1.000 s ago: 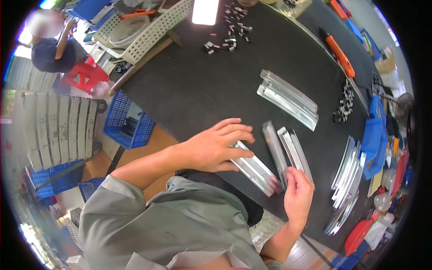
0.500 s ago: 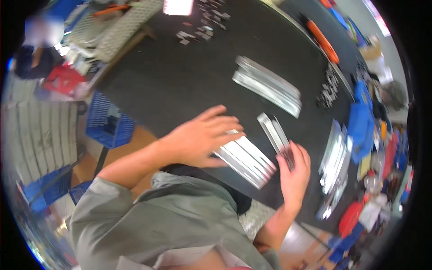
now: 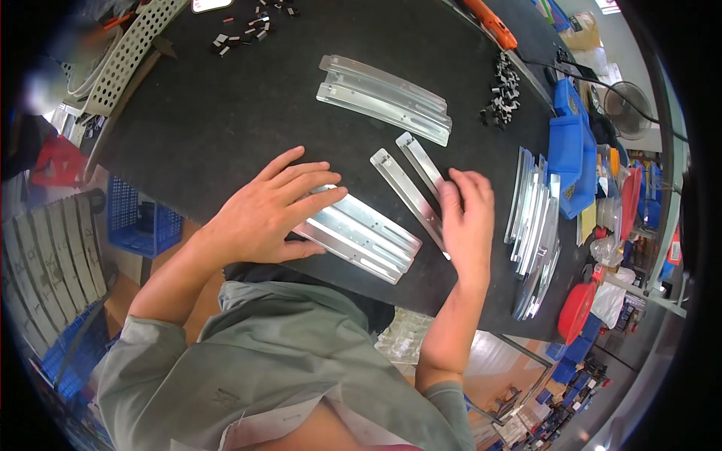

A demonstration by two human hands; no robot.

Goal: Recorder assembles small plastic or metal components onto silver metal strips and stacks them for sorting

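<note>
Several silvery metal strips (image 3: 365, 233) lie side by side near the table's front edge. My left hand (image 3: 274, 210) rests over their left end, fingers spread and thumb apart. To the right, my right hand (image 3: 468, 218) has its thumb and fingers closed around the near end of a narrow metal strip (image 3: 421, 161). A second narrow strip (image 3: 406, 195) lies slanting beside it, a gap between the two; its near end reaches under the side of my right hand. Farther back sits another group of metal strips (image 3: 383, 98), untouched.
The black tabletop (image 3: 226, 120) carries a pile of metal strips (image 3: 534, 225) at the right. Small dark clips (image 3: 502, 90) lie at far right, more small pieces (image 3: 252, 30) at far left. An orange tool (image 3: 492, 22), blue bins (image 3: 571, 158) and a perforated tray (image 3: 135, 56) border the table.
The two narrow strips, close together in my right hand before, now lie apart on the table. My left hand stays on the near strips. The whole view has shifted.
</note>
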